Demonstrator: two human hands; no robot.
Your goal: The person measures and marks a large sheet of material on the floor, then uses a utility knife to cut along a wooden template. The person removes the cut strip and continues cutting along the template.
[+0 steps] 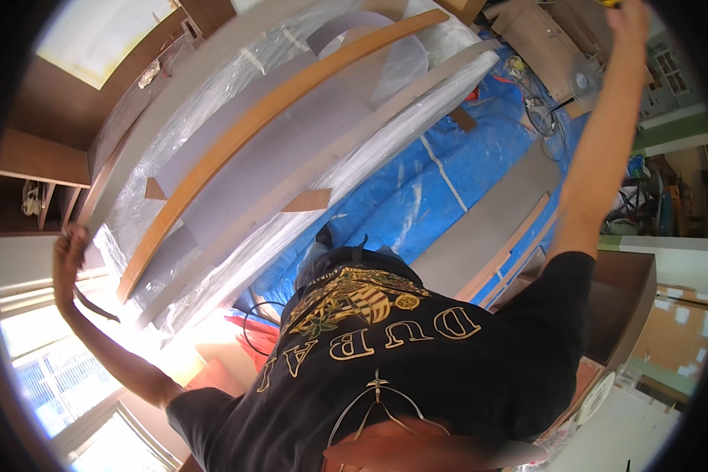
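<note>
Gripping panel (236, 157) edge under fingers (69, 240)

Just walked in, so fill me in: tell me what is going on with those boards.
A person in a black printed shirt stretches both arms wide. The left hand has its grip at the end of a stack of long plastic-wrapped panels. The right hand reaches up toward the far end, partly out of frame. Blue tarp covers the floor.
</note>
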